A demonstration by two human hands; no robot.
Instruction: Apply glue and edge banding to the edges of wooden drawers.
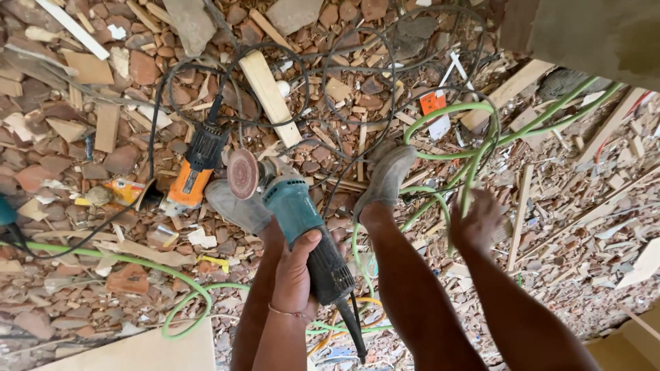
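Cables [357, 75] and wood scraps [268, 93] crowded my feet; my left hand [294, 278] gripped the grinder [302, 227], my right hand [478, 223] spread empty by the green hose [474, 148].

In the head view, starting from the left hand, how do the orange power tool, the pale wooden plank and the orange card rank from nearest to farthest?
From the left hand, which grips the teal grinder:
1. Orange power tool, up and to the left on the rubble.
2. Pale wooden plank, straight above, farther up.
3. Orange card, far upper right, beside the green hose.

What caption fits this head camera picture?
Left hand grips a teal angle grinder above wood scraps; right hand reaches near green hose.
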